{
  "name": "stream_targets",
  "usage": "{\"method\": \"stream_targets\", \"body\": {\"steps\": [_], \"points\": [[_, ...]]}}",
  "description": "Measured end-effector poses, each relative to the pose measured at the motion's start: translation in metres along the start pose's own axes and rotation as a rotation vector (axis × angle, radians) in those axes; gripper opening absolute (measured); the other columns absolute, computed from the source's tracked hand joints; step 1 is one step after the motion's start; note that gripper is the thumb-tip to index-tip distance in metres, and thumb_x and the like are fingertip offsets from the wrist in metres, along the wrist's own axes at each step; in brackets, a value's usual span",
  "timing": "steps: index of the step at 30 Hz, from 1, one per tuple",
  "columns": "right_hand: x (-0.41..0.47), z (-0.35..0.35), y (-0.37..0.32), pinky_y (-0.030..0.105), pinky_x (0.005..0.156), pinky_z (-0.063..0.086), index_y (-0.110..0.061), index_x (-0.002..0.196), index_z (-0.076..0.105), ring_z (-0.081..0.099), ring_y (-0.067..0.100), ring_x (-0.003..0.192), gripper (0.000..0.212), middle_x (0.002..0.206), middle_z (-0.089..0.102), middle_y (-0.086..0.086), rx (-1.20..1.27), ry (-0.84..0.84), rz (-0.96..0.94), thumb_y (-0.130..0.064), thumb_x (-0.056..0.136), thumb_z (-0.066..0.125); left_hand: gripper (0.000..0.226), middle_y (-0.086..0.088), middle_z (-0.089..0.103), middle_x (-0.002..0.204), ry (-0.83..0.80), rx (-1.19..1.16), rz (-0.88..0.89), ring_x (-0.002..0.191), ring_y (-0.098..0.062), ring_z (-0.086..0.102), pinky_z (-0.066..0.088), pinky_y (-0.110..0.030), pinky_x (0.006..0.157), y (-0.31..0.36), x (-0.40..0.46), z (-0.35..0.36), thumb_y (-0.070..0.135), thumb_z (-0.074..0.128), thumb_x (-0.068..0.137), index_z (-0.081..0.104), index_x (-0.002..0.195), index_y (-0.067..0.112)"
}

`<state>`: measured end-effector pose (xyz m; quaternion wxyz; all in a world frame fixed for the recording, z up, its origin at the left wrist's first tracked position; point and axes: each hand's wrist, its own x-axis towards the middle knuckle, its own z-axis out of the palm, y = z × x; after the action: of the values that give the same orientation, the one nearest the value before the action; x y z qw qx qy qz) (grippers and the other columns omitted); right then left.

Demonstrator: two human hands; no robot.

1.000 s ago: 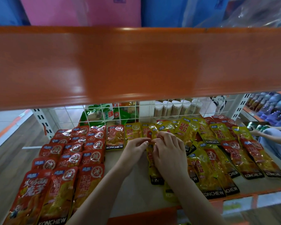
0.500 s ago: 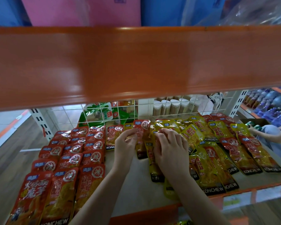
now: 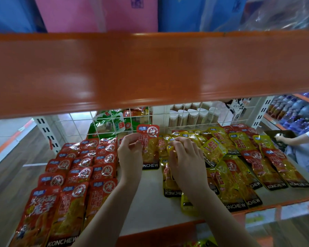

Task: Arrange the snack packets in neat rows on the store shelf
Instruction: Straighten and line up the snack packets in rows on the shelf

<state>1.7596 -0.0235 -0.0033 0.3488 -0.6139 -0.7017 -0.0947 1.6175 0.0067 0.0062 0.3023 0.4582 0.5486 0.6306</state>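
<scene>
A: What has changed on the store shelf [image 3: 150, 207] in the head view?

B: The left hand [image 3: 129, 157] has lifted one red snack packet [image 3: 149, 148] upright above the white shelf board, pinching its left edge between thumb and fingertips. Half a second ago that packet sat lower, among the pile. The right hand [image 3: 186, 161] has stayed put, fingers curled onto the tops of the yellow snack packets [image 3: 185, 138], pinching at them.

A: Where do the other packets lie?

B: Rows of red packets [image 3: 82, 168] fill the left side, overlapping from far to near. To the right, a mixed spread of yellow and red packets [image 3: 257, 166] lies looser, one yellow packet [image 3: 212, 150] tilted across its neighbours. A bare strip of board runs between the two groups, under the forearms.

A: What surrounds the scene, and what blocks it?

B: The orange beam [image 3: 150, 68] of the shelf above covers the upper half of the view. A white wire grid [image 3: 168, 120] backs the shelf, with green packages [image 3: 111, 123] and pale canisters [image 3: 187, 116] behind it. At far right, another person's arm [image 3: 296, 138] reaches in.
</scene>
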Motion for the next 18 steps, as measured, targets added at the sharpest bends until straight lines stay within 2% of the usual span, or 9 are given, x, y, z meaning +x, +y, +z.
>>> {"method": "stream_targets", "body": {"steps": [2,5,8,10,12,15,18], "points": [[0.005,-0.006,-0.007,0.031,0.089,0.044,-0.012,0.114,0.059,0.055,0.022,0.108,0.027,0.118,0.056,0.004,0.120,-0.082,0.019,-0.026,0.094,0.048,0.027,0.002,0.063,0.098,-0.031,-0.049,-0.019,0.089,-0.011,0.062,0.056,-0.034,0.076,0.006,0.000,-0.002,-0.005,0.054,0.087,0.063,0.100,0.017],[0.012,-0.013,-0.020,0.018,0.091,0.035,-0.014,0.132,0.044,0.046,0.009,0.113,0.041,0.124,0.046,-0.006,0.366,-0.233,0.117,-0.034,0.096,0.048,0.021,-0.006,0.064,0.099,-0.057,-0.137,-0.071,0.089,-0.017,0.064,0.056,-0.042,0.076,0.015,-0.001,-0.007,-0.001,0.055,0.090,0.062,0.098,0.017],[0.018,-0.012,-0.032,0.026,0.086,0.051,-0.014,0.133,0.037,0.056,0.010,0.104,0.046,0.119,0.052,-0.004,0.580,-0.300,0.190,-0.031,0.093,0.054,0.015,-0.007,0.065,0.094,-0.069,-0.209,-0.109,0.088,-0.020,0.064,0.056,-0.042,0.077,0.022,-0.003,-0.012,0.001,0.055,0.090,0.060,0.101,0.009],[0.021,-0.008,-0.037,0.023,0.081,0.054,-0.012,0.133,0.037,0.062,0.007,0.097,0.048,0.115,0.058,-0.002,0.724,-0.358,0.252,-0.026,0.092,0.058,0.014,-0.009,0.065,0.094,-0.084,-0.235,-0.115,0.090,-0.025,0.065,0.056,-0.043,0.076,0.025,-0.003,-0.016,0.001,0.056,0.090,0.059,0.102,0.007],[0.023,-0.005,-0.042,0.015,0.076,0.053,-0.010,0.132,0.038,0.062,0.002,0.093,0.050,0.112,0.059,-0.002,0.829,-0.379,0.301,-0.020,0.090,0.062,0.012,-0.007,0.065,0.092,-0.101,-0.230,-0.111,0.088,-0.023,0.066,0.057,-0.040,0.074,0.027,-0.002,-0.021,0.003,0.057,0.090,0.058,0.100,0.009],[0.024,-0.002,-0.050,0.013,0.075,0.052,-0.013,0.132,0.039,0.057,-0.005,0.091,0.050,0.115,0.055,-0.003,0.887,-0.337,0.330,-0.014,0.089,0.063,0.013,-0.005,0.066,0.089,-0.132,-0.153,-0.087,0.077,-0.012,0.067,0.058,-0.029,0.066,0.022,0.004,-0.031,0.002,0.058,0.089,0.056,0.099,0.009],[0.023,0.006,-0.059,0.008,0.069,0.048,-0.017,0.127,0.043,0.056,-0.014,0.083,0.042,0.101,0.053,-0.015,0.849,-0.312,0.316,-0.011,0.090,0.061,0.017,-0.007,0.066,0.094,-0.203,0.039,-0.035,0.080,-0.011,0.066,0.054,-0.017,0.061,0.014,0.012,-0.046,0.001,0.060,0.087,0.055,0.102,0.009]]}}
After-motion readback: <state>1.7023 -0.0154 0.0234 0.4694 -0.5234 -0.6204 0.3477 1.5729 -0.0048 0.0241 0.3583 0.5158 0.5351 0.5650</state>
